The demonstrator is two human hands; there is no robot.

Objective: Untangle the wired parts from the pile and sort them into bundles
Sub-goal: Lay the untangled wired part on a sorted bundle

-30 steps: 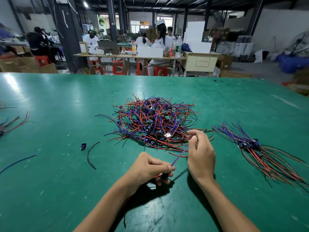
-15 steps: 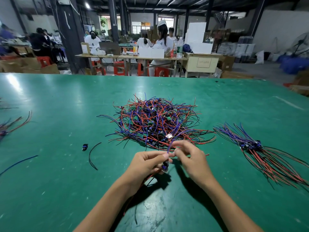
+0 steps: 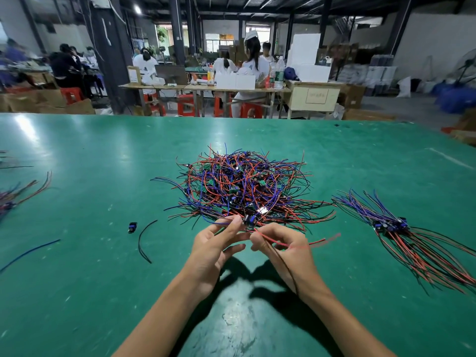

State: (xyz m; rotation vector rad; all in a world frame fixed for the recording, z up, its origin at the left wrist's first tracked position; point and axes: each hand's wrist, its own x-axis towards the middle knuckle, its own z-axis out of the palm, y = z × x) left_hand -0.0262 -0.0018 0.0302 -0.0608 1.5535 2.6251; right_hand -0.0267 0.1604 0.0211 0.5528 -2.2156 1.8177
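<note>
Wired blue-connector part (image 3: 249,220) hangs between both hands at the pile's (image 3: 242,184) near edge; left hand (image 3: 215,247) pinches its blue lead, right hand (image 3: 284,249) pinches red, sorted bundle (image 3: 401,228) rightward.

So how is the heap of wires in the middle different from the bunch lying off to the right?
The middle pile is a tangled mound, wires looping every way; the right bundle lies flat and combed, wires running alongside each other. The pile's small parts are scattered through it; the bundle's are gathered at one spot. Both hold red, blue and black wires on the green table.
</note>
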